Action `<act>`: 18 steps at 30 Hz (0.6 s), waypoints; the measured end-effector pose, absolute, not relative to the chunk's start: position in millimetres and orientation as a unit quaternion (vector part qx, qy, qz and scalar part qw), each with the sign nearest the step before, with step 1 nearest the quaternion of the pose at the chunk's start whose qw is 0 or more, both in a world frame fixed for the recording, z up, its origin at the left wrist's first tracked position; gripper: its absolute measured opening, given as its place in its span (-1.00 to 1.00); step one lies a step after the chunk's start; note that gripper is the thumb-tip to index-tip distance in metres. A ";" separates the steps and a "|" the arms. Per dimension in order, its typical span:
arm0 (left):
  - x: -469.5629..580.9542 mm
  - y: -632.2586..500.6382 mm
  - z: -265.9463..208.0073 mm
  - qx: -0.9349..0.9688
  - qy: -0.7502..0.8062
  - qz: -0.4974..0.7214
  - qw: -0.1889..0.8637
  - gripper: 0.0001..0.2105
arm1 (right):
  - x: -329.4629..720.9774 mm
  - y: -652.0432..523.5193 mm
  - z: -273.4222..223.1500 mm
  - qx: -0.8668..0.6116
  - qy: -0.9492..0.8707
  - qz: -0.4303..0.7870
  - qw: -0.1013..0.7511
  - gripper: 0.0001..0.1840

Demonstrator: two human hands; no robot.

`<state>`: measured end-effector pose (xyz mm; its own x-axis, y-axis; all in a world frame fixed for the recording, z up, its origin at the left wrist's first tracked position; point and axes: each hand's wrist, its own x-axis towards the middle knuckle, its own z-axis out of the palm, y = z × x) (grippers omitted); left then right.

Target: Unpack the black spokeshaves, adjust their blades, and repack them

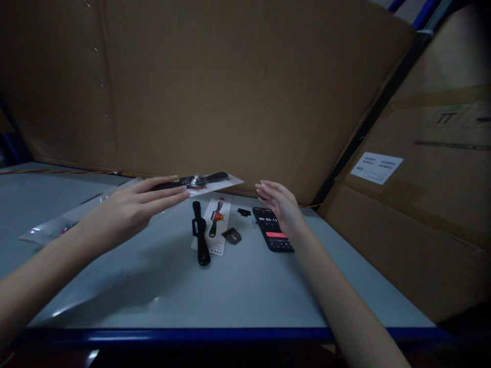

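My left hand (pixel 138 203) grips a spokeshave in a clear plastic package (pixel 197 181), raised above the table and tilted. The thumb is hidden beneath. My right hand (pixel 283 204) is empty, fingers loosely bent and apart from the thumb, in front of a phone (pixel 274 243) whose timer display is partly covered. Between the hands lies a loose black spokeshave (pixel 201 239). It rests against a printed card (pixel 226 207) that pictures such a tool. Beside the card are a grey blade (pixel 232 235) and a small black part (pixel 244 212).
A clear plastic bag (pixel 48 230) lies at the left, partly behind my left forearm. Large cardboard (pixel 230 92) stands along the back, and a carton (pixel 402 214) borders the right side. The grey tabletop (pixel 230 296) ends at a blue front edge (pixel 192 335).
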<state>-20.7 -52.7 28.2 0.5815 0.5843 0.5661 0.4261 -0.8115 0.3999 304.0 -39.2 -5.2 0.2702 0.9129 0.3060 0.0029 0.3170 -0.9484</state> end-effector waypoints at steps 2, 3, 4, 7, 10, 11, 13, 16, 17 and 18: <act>-48.2 -46.2 15.8 0.895 0.300 0.323 0.067 -0.52 | 297.1 -43.0 -2.5 -0.470 -0.510 0.334 0.638 -0.68; -62.4 -41.8 8.6 0.901 0.307 0.303 0.039 -0.53 | 293.7 -44.6 -1.1 -0.473 -0.517 0.326 0.635 -0.68; -76.1 -37.1 1.4 0.907 0.312 0.284 0.010 -0.54 | 290.7 -46.0 0.1 -0.476 -0.522 0.320 0.631 -0.68; -108.4 -26.4 -15.4 0.897 0.355 0.250 -0.080 -0.56 | 285.6 -48.3 2.6 -0.474 -0.533 0.309 0.629 -0.68; -122.9 -22.7 -19.5 0.871 0.424 0.199 -0.148 -0.55 | 285.2 -49.1 3.3 -0.468 -0.537 0.312 0.629 -0.68; -124.5 -21.8 -18.5 0.860 0.448 0.178 -0.169 -0.54 | 285.4 -49.3 3.4 -0.468 -0.537 0.313 0.628 -0.68; -125.7 -18.9 -15.0 0.840 0.485 0.142 -0.198 -0.54 | 285.5 -49.5 4.0 -0.473 -0.536 0.314 0.625 -0.69; -126.3 -11.8 -11.0 0.841 0.489 0.115 -0.203 -0.54 | 284.5 -49.7 4.4 -0.475 -0.540 0.313 0.621 -0.70; -126.4 -9.8 -10.4 0.849 0.477 0.110 -0.200 -0.53 | 284.1 -49.9 4.0 -0.471 -0.543 0.315 0.620 -0.71; -126.2 -8.3 -10.1 0.857 0.464 0.107 -0.197 -0.53 | 283.8 -50.2 3.1 -0.465 -0.547 0.318 0.619 -0.72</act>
